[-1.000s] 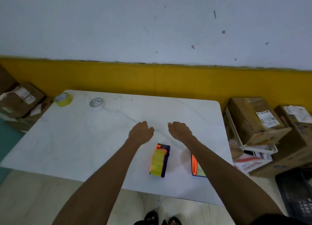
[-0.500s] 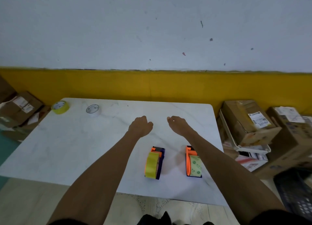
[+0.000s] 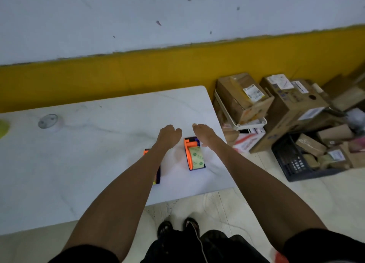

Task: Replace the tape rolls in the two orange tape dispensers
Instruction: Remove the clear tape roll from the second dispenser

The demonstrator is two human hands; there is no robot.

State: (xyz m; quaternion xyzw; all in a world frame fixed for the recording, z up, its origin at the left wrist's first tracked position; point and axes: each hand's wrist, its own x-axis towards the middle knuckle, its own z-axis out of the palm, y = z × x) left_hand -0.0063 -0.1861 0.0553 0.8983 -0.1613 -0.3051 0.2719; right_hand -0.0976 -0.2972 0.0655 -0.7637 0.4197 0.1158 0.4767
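A pale grey-white painted wall [image 3: 138, 15], speckled with small dark marks, runs above a broad mustard-yellow painted band [image 3: 118, 79]. Against it stands a white marble-patterned rectangular table [image 3: 88, 144] with rounded corners. The floor [image 3: 325, 199] is cream tile. To the right, brown cardboard boxes [image 3: 243, 96] with shipping labels are piled beside a dark plastic crate [image 3: 292, 162]. Light is dim and even

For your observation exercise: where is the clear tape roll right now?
In the head view, the clear tape roll lies on the white table, far left, beyond both hands, beside the yellow roll at the frame's edge.
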